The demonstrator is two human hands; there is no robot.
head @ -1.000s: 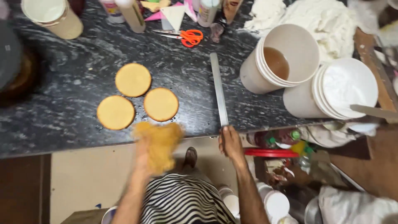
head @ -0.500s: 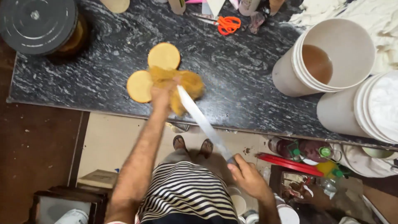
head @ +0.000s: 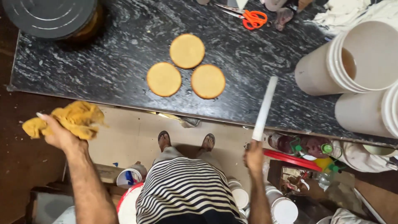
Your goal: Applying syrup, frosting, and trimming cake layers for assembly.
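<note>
The tabletop (head: 103, 74) is dark stone with pale grey veining, its long front edge running across the view; below it, a beige floor (head: 124, 141) meets a dark brown floor (head: 16, 166) at left; lighting is even, without hard shadows.

**Counter layout**

Three cakes (head: 186, 70) sit clustered mid-counter (head: 103, 74). Buckets (head: 356, 70) stand at the right, scissors (head: 253, 18) behind, a lidded tin (head: 49, 16) far left. The knife (head: 264, 108) lies right of the cakes.
</note>
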